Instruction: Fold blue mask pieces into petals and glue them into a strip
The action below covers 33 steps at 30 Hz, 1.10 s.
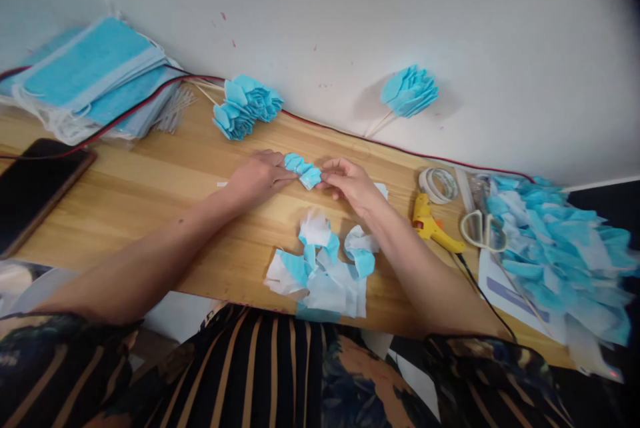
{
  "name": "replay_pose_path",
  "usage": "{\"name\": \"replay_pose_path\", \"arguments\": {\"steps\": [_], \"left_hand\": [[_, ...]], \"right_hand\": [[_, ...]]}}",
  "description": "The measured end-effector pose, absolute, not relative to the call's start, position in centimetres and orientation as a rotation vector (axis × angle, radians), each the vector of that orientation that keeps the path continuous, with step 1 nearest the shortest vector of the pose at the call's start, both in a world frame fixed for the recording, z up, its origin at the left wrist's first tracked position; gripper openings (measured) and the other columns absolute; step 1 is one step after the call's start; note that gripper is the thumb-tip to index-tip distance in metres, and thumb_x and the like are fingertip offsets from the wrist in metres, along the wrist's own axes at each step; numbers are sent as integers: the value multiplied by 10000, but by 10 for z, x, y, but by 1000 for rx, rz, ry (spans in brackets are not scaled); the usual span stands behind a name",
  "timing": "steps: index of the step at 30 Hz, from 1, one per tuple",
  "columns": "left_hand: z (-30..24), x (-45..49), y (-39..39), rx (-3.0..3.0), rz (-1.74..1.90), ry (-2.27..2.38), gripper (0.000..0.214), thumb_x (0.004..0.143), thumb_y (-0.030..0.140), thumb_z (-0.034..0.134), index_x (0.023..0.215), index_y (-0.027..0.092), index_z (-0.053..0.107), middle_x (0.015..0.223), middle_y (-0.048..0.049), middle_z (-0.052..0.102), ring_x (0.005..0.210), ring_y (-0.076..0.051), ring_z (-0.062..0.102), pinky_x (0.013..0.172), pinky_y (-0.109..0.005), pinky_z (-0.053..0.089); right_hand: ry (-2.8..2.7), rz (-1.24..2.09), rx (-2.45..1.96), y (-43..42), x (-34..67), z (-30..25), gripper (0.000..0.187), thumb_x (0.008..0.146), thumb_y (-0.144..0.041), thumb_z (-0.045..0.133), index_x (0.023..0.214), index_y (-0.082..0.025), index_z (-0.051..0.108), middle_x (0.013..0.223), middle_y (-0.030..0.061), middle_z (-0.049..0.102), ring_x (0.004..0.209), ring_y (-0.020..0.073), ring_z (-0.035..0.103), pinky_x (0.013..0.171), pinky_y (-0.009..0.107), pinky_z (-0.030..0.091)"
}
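Nearest, a dark garment with stripes and flowers (250,375) is worn at the edge of the wooden table (225,268). Just inside that edge, loose blue and white cut pieces (330,278) are spread between the forearms. At the right, a large heap of blue and white pieces (560,248) is piled up, with white-handled scissors (483,231) laid beside it and a yellow glue gun (435,225) placed closer to the right forearm. At the left, a dark phone (40,188) is laid flat.

Beyond the cut pieces, a small ruffled blue strip (303,170) is held above the table between both hands. Its left end is gripped by the bent fingers of the left hand (257,178); its right end is pinched between thumb and fingers by the right hand (350,185).

Farther off, a roll of tape (427,183) is set at the right, and blue masks (100,61) are stacked at the far left. Blue flowers on sticks (247,108) are laid left of centre, while a single blue flower (410,91) is leaned against the wall (310,15).
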<state>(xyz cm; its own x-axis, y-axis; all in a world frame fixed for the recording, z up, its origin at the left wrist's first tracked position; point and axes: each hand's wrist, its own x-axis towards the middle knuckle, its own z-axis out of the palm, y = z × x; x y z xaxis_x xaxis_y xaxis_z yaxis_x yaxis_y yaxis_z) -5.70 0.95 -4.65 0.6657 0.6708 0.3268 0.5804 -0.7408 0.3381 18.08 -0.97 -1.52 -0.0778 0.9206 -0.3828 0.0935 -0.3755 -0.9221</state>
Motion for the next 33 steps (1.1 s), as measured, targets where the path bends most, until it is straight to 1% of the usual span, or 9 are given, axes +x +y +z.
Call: {"name": "replay_pose_path", "arguments": {"steps": [4,6,9,11,16,20,24,29,33], "left_hand": [[-48,-57,10,2653,693,1003,382,1027,396,472,1027,199,799,828,-84,666,803,-204,583,753,-326,412],[-47,-58,10,2645,698,1001,367,1026,389,476,1047,216,799,831,-78,671,811,-202,593,751,-321,421],[-45,-59,10,2573,782,1007,313,1004,352,515,1036,234,804,832,-71,681,801,-197,615,730,-311,437],[-44,-59,10,2515,875,1022,288,986,317,537,1004,213,805,832,-79,689,789,-199,627,718,-315,450],[-44,-56,8,2495,1041,982,276,974,312,556,971,191,804,806,-79,689,773,-196,625,707,-321,458],[-46,-53,6,2548,1051,917,292,981,305,543,1016,194,811,784,-72,674,720,-182,596,658,-312,424],[-46,-52,6,2580,980,928,305,962,222,517,1045,176,807,774,-78,663,716,-188,586,654,-317,413],[-44,-50,5,2640,863,984,326,946,198,489,1032,230,802,768,-57,660,730,-183,575,678,-311,417],[-42,-49,4,2693,779,1038,350,942,179,473,1040,253,801,797,-54,667,757,-185,580,697,-309,409]], "right_hand": [[-1109,1511,-1545,-11,176,-12,163,739,-115,704,840,-185,597,729,-19,704,633,116,722,374,136,376],[-1096,1486,-1574,-11,173,-10,146,755,-91,692,815,-184,598,698,-21,698,615,115,713,380,142,399],[-1059,1462,-1608,-13,170,-8,146,783,-58,672,807,-182,600,661,-28,692,583,105,693,429,156,481],[-1042,1462,-1619,-13,169,-7,147,801,-44,659,811,-179,602,646,-27,692,572,98,684,463,164,520],[-1039,1459,-1621,-13,168,-8,159,808,-42,679,783,-181,606,624,-23,684,567,98,682,491,168,549],[-1043,1462,-1616,-13,168,-8,162,809,-44,685,773,-183,609,623,-20,689,570,98,686,512,171,567],[-1046,1445,-1632,-14,167,-6,168,805,-41,683,774,-186,604,635,-22,686,561,99,681,481,167,549],[-1052,1421,-1661,-15,164,-5,145,823,-51,631,771,-186,620,656,-16,685,566,95,670,465,166,526],[-1244,1324,-1699,-15,168,-11,114,828,-92,609,799,-196,645,656,-16,679,534,102,637,437,179,463]]}}
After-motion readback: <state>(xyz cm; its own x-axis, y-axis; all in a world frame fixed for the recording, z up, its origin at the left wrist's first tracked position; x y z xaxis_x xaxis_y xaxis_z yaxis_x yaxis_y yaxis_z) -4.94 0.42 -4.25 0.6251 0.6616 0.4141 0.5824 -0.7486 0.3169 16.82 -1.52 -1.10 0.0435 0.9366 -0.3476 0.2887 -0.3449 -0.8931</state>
